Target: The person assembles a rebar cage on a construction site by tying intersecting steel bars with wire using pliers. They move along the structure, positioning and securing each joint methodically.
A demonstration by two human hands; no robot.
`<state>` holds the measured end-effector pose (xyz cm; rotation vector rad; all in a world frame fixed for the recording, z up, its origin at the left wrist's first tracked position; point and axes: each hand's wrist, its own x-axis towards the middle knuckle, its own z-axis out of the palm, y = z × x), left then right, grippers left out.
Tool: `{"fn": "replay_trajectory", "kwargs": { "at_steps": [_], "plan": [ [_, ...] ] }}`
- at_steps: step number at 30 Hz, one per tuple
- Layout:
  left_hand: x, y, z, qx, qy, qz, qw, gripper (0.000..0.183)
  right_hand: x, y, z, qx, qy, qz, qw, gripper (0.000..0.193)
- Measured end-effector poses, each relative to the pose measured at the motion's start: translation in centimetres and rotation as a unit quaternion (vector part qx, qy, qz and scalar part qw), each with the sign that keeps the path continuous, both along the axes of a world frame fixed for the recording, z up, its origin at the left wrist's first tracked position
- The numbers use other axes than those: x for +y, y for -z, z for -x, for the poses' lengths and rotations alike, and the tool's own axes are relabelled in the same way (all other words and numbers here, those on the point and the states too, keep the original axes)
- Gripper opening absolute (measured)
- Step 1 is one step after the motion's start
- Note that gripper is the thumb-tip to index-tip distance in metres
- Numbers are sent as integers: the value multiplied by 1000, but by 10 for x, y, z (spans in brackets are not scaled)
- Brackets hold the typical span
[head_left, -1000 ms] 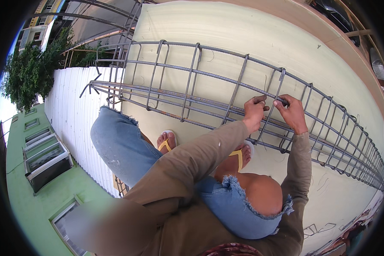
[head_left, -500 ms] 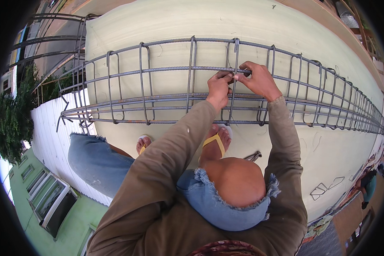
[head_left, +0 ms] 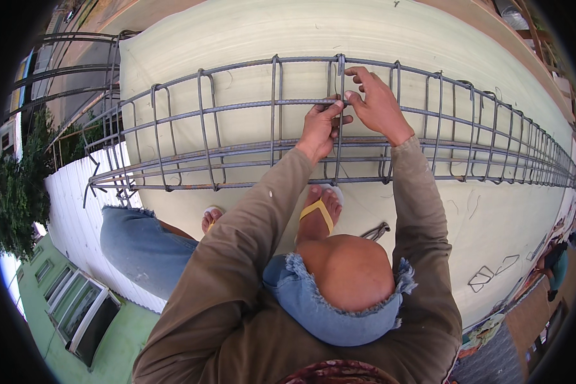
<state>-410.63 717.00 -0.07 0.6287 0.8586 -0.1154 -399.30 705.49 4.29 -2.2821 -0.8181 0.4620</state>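
On a pale slab (head_left: 429,38), both hands (head_left: 349,115) grip a rebar cage (head_left: 237,137).

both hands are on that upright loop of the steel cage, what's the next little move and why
Probably pinch and twist at the crossing. The left hand grips where the upright loop meets the long bar, and the right hand has its fingertips at that same crossing. Whether a tie wire is there is too small to tell.
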Motion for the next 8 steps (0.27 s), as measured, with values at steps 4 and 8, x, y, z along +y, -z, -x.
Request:
{"fn": "replay_trajectory", "kwargs": {
  "at_steps": [4,8],
  "plan": [
    [2,2,0,-17,7,5,1000,39,25,12,-3,5,49,24,999,29],
    [3,7,3,-23,14,1,1000,46,34,27,-8,42,70,11,997,35]
  ]
}}
